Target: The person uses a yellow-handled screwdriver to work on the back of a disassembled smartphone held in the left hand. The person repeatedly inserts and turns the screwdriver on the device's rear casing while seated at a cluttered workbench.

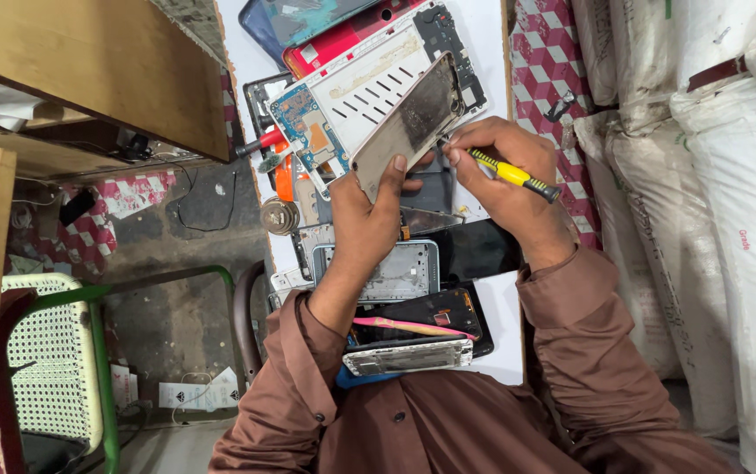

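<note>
Bright, even daylight fills the scene, with soft, faint shadows. The white tabletop [492,35] near the top edge is close to washed out, and the stacked white woven sacks [712,175] glare mildly. The middle is sharp; the edges bend slightly with wide-angle distortion.

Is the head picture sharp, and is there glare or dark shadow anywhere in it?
Head view: mostly sharp; the left hand and the worn metal phone back panel it holds are crisp; the right hand grips a yellow-handled screwdriver; the white table top looks bright; the wooden shelf underside lies in shadow.
</note>
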